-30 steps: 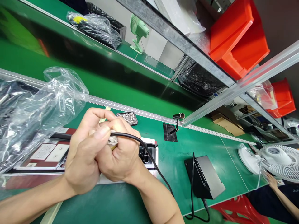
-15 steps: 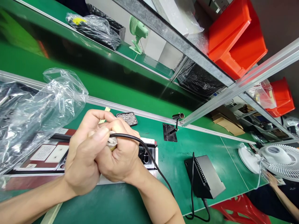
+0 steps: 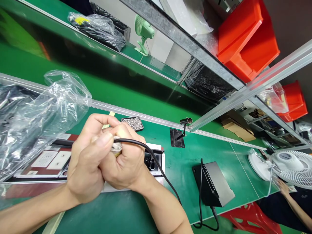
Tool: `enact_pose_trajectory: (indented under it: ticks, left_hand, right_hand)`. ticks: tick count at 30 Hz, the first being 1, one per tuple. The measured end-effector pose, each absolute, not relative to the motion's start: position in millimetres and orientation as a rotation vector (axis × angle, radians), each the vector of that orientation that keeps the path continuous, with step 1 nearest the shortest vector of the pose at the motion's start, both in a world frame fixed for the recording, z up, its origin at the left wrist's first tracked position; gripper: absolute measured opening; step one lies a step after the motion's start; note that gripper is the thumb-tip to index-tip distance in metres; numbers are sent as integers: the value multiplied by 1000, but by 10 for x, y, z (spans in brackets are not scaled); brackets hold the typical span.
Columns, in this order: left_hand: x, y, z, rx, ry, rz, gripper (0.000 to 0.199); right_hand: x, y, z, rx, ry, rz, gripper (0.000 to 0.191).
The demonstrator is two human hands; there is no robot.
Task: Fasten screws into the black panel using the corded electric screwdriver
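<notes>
Together my left hand point(image 3: 84, 170) and right hand point(image 3: 125, 162) clench in one tight grip around a small pale part point(image 3: 117, 149) and the black cable point(image 3: 156, 165) running from it, held above the front edge of the bench point(image 3: 185, 159), just over a socket panel point(image 3: 153, 159).

Black cable point(image 3: 146, 152) curving from small pale part point(image 3: 117, 148) (mostly hidden), above green bench.
</notes>
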State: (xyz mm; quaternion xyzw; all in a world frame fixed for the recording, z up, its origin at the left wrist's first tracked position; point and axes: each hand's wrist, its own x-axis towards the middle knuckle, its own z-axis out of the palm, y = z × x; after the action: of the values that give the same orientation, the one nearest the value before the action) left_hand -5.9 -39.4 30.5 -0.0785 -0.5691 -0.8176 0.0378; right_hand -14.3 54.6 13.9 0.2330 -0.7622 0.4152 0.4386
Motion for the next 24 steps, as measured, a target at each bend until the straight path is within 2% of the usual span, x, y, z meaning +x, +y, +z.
enact_pose_trajectory:
  ticks: [12, 24]
  left_hand:
    - [-63, -396, 320, -101, -1764, -2531, 45]
    - [-35, -379, 326, -90, -1689, -2567, 42]
  right_hand:
    - [-167, 539, 140, 571, -1858, 1022, 16]
    - [-182, 529, 130, 595, -1841, 1008, 16]
